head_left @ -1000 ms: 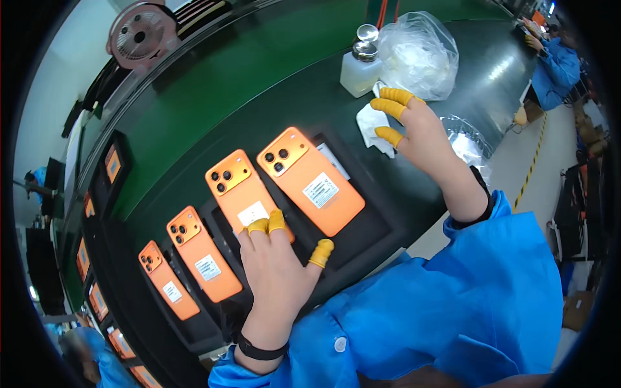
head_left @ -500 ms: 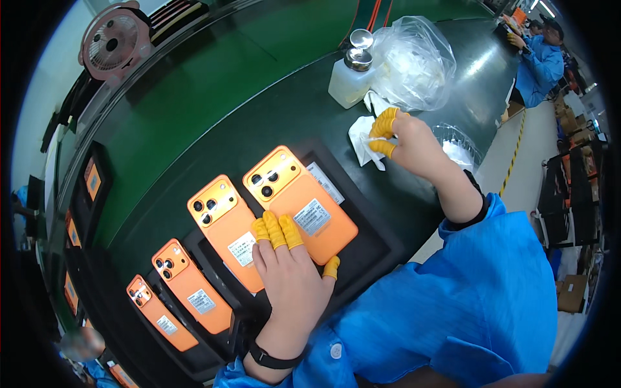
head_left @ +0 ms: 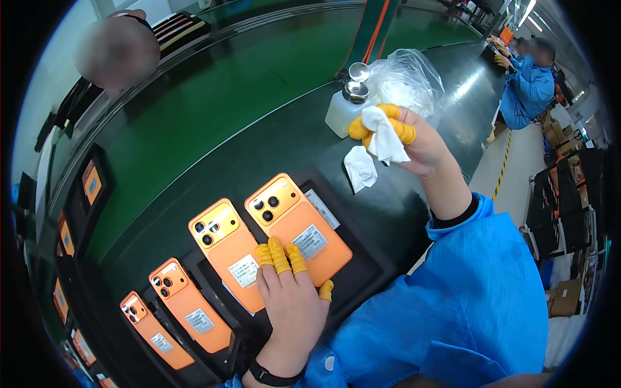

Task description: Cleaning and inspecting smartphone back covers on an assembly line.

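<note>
White wipe [head_left: 387, 141] had risen, pinched in the right hand's [head_left: 411, 136] fingers | left hand [head_left: 291, 299] lay unclenched, fingertips on the rightmost orange phone [head_left: 299, 222] (steadying it, I guessed) | second wipe [head_left: 360, 170] lay near the right fingers

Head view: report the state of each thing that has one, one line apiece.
Four nearest orange phones: back up, label on each
Left hand: open, fingers over the two rightmost of these
Right hand: closed on a white wipe
Held wipe: crumpled, off the table
Loose wipe: lying on the table
Bottle: upright, metal lid raised
Clear plastic bag: crumpled
</note>
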`<state>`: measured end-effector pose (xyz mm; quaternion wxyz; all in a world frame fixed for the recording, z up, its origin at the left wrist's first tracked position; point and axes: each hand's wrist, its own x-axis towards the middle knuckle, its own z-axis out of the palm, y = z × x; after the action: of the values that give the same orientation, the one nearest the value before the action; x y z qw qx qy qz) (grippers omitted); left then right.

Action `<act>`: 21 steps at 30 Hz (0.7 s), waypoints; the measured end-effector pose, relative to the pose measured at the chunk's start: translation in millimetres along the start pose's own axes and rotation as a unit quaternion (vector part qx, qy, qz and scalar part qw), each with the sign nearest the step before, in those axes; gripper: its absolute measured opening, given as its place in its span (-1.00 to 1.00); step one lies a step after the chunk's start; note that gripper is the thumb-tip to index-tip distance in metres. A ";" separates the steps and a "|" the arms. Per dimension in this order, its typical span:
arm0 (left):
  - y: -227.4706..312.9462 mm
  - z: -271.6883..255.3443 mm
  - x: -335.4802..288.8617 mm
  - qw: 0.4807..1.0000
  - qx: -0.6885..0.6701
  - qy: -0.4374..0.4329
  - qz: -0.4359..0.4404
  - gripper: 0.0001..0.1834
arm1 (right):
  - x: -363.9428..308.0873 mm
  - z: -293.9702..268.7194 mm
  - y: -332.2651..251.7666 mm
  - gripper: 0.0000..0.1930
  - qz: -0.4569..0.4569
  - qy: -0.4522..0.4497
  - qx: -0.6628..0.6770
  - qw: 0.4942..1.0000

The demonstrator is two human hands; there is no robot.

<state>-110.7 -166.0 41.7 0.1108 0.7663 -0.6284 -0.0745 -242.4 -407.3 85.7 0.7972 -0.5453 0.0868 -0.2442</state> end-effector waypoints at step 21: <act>-12.5 -5.3 -8.6 0.794 -0.556 0.242 -0.043 -0.82 | 15.4 96.5 54.5 -0.81 0.122 -0.096 -0.046 0.987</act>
<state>-99.2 -154.9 43.3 0.6629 0.5922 -0.3977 -0.2273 -174.0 -319.3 75.6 0.7996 -0.5878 0.0865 -0.0876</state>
